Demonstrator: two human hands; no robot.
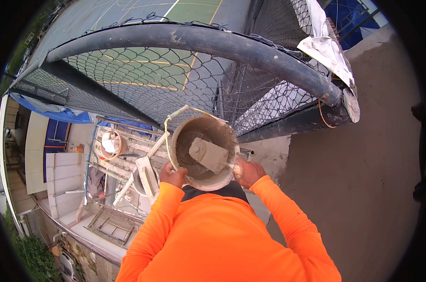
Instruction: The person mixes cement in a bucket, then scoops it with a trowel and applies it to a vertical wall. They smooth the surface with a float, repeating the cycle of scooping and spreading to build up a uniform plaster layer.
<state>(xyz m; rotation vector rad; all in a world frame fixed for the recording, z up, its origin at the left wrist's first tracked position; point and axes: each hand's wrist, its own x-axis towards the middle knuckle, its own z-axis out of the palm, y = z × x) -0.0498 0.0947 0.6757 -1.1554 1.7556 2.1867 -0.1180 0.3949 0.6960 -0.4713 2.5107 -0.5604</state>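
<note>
A mortar-stained bucket is in front of my body, its mouth facing up toward me. My left hand is closed on the lower left of its rim. A trowel reaches into the bucket, with a lump of wet grey mortar on its blade. At the bucket's right side, my right hand wraps round the trowel's handle. More mortar coats the bucket's inside. A yellowish bail handle arches along the bucket's left and far side.
Ahead stands a chain-link fence with a thick dark pipe rail. To the right is a grey rendered wall. Below left, scaffold planks hold another bucket. White cloth hangs at the fence corner.
</note>
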